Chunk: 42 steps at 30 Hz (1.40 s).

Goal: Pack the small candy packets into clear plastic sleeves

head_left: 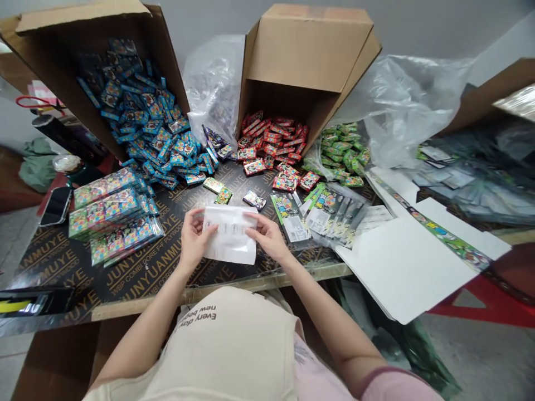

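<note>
A white glossy plastic packet [229,245] with a row of small printed marks is stretched flat above the near edge of the table. My left hand [194,236] pinches its left side, thumb on top. On its right side my right hand [270,236] grips it the same way, fingers behind. Just beyond the packet lie a small green box [223,195], a pale green-and-white one [213,184] and a dark-and-white one [254,199]. Whether anything is inside the packet I cannot tell.
Cartons spill blue boxes [154,122] and red boxes [276,139]; green boxes [343,147] lie right of them. Wrapped box stacks [111,214] and a phone [56,206] are left. Printed clear bags [330,214] and white card sheets [409,267] lie right.
</note>
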Available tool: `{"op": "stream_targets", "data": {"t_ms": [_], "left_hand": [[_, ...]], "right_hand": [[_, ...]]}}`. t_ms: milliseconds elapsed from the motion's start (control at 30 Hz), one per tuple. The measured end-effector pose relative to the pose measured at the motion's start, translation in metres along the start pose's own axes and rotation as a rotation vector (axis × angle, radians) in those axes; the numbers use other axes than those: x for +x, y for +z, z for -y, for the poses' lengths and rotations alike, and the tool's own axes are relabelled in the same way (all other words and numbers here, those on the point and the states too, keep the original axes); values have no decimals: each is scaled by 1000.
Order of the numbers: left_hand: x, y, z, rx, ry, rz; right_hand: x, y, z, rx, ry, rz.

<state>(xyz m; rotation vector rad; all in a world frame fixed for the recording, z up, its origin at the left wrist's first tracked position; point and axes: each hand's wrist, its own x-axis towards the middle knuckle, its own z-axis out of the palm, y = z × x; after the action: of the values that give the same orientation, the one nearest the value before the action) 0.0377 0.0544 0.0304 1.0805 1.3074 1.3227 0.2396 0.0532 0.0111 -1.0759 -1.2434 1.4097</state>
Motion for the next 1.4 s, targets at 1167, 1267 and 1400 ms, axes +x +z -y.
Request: {"op": "stream_targets", "data": {"t_ms": [1167, 1267, 1400], "left_hand": [[24, 17, 60, 582, -150, 355], [29, 43, 71, 688, -95, 341], [30, 56, 79, 765, -76, 353]], "right_hand": [[1, -136, -40, -1380, 309, -445], [6, -139, -37, -1269, 387, -472], [10, -147, -38, -1200, 481, -518]]}}
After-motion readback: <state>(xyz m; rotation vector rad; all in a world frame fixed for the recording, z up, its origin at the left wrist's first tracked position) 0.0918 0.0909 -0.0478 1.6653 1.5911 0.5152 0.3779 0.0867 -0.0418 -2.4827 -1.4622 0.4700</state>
